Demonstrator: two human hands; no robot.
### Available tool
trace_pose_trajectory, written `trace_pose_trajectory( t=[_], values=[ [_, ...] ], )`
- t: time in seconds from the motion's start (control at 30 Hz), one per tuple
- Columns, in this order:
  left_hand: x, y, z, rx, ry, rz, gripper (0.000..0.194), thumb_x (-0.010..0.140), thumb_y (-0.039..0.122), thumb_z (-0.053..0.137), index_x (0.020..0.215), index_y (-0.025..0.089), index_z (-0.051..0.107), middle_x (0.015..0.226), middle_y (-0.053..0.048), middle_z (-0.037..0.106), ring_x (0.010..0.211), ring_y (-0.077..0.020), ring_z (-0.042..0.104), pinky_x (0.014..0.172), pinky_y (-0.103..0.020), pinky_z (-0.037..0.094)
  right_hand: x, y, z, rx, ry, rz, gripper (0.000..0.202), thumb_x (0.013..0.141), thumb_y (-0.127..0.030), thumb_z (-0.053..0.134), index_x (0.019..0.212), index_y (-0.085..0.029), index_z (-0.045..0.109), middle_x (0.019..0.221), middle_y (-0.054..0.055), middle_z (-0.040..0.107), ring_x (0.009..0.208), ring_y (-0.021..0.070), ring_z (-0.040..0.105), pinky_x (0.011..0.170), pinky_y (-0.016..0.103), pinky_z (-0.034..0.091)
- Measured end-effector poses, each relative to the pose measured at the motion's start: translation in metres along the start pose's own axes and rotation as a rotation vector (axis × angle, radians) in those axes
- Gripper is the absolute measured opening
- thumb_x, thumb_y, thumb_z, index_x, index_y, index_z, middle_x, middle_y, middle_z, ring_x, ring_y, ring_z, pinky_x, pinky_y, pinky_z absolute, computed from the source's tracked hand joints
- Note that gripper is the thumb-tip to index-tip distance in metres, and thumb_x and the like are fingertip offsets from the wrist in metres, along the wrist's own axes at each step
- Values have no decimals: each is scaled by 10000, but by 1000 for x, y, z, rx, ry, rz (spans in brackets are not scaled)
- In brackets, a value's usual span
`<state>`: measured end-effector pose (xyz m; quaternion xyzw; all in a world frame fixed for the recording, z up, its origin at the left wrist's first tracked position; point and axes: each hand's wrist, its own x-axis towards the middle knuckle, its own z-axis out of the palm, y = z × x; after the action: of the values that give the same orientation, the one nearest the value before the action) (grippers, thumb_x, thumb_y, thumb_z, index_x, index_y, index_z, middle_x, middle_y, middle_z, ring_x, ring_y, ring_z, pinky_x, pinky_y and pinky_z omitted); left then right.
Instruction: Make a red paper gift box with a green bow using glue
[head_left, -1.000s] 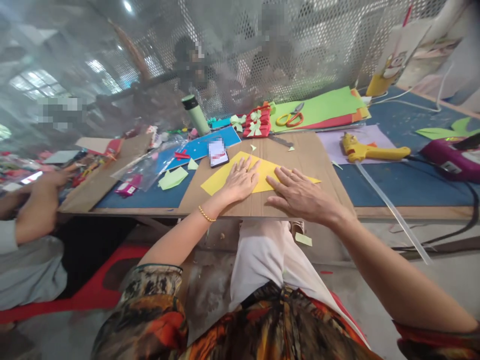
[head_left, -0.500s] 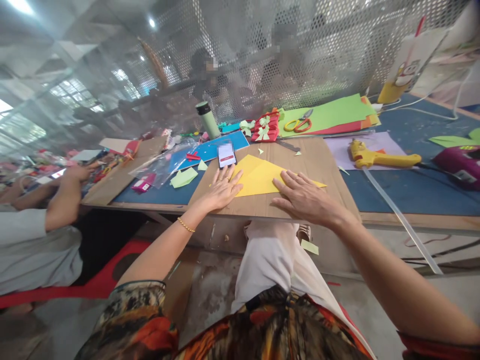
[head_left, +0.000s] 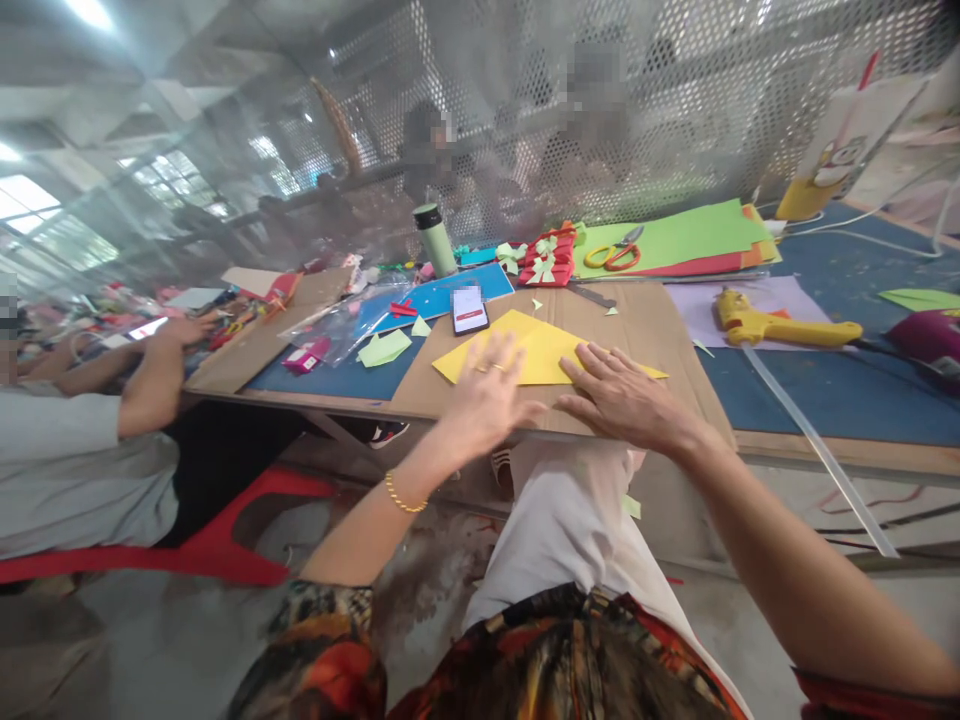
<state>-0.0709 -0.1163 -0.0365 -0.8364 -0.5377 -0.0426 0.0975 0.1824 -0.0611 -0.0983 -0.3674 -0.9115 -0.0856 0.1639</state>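
A folded sheet of yellow paper (head_left: 525, 345) lies on a brown cardboard sheet (head_left: 637, 310) at the table's front edge. My right hand (head_left: 619, 395) rests flat over the right part of the paper, fingers stretched toward its middle. Over the left part is my left hand (head_left: 487, 390), slightly blurred, with its fingers spread and thumb apart; whether it touches the paper I cannot tell. Just behind the paper lies a phone (head_left: 469, 311) with a lit screen. Small pale green scraps (head_left: 384, 348) are to the left.
On the right lie a yellow glue gun (head_left: 780, 325) with a clear glue stick and a purple object (head_left: 926, 335). Scissors (head_left: 615, 250) rest on green paper (head_left: 690, 235). A green bottle (head_left: 435, 240) stands behind a blue board (head_left: 450, 297). A co-worker's arm (head_left: 150, 375) is at left.
My left hand has moved right and nearer to me, uncovering the paper's left corner. My right hand stays on the paper. The whole view has shifted slightly.
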Motion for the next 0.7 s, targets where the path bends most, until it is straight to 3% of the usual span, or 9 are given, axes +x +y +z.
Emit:
trace_pose_trajectory(
  t=[0.07, 0.1, 0.2, 0.4, 0.57, 0.7],
  values=[
    [10, 34, 16, -94, -11, 124, 899, 1123, 721, 404, 1696, 31, 461, 1810, -249, 399, 1750, -343, 289, 1459, -546, 184, -1, 1, -3, -7, -46, -29, 696, 1185, -548, 307, 1614, -54, 547, 1624, 354, 560, 1580, 451, 521, 1232, 651, 469],
    [14, 46, 23, -120, 12, 113, 951, 1113, 755, 379, 1664, -14, 479, 1765, -277, 464, 1726, -351, 350, 1451, -552, 216, -1, 2, -5, -6, -70, -43, 698, 1187, -537, 299, 1624, -48, 537, 1630, 358, 553, 1588, 453, 513, 1236, 651, 469],
    [15, 57, 38, -138, 100, 74, 901, 1144, 721, 282, 1619, -3, 530, 1695, -257, 569, 1649, -330, 496, 1432, -601, 255, -2, 3, -7, 4, -87, -54, 704, 1183, -543, 290, 1632, -59, 533, 1657, 353, 531, 1596, 455, 504, 1236, 661, 474],
    [-15, 31, 44, -41, 221, 54, 785, 1174, 652, 298, 1543, 53, 646, 1592, -209, 681, 1563, -336, 605, 1420, -642, 283, 0, 4, 1, 6, -42, 0, 727, 1172, -578, 289, 1621, -68, 547, 1662, 323, 540, 1590, 446, 513, 1265, 635, 458],
    [-44, 4, 48, 65, 313, -90, 823, 1154, 698, 312, 1441, 45, 722, 1492, -251, 739, 1527, -382, 635, 1389, -680, 320, 1, 4, 0, 31, -81, 23, 776, 1168, -599, 281, 1666, -48, 502, 1681, 334, 513, 1605, 457, 494, 1282, 643, 435],
    [-69, -18, 46, 113, 317, -183, 934, 1109, 789, 285, 1429, 34, 732, 1476, -279, 742, 1523, -414, 632, 1392, -706, 290, 2, 3, -4, 61, -116, 67, 752, 1162, -590, 321, 1669, -68, 510, 1716, 311, 489, 1648, 441, 444, 1330, 634, 382]
  ],
)
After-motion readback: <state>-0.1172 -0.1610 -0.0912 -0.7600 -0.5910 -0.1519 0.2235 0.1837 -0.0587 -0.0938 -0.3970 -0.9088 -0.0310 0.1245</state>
